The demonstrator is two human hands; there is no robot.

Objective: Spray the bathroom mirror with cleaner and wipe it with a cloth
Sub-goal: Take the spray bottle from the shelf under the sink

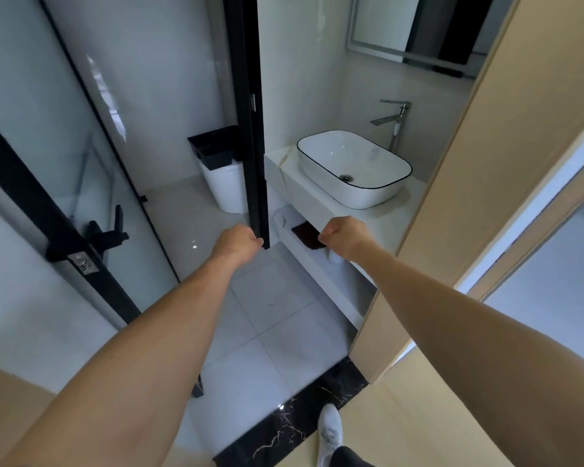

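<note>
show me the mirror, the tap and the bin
mirror [385,18], head view, on the glass near its lower left
tap [395,124], head view, on its upright stem
bin [228,188], head view, on its white side

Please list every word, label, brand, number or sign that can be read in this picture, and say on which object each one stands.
None: no readable text shows anywhere.
The mirror, basin, faucet, bin and door lock plate show no print that can be made out.
</note>
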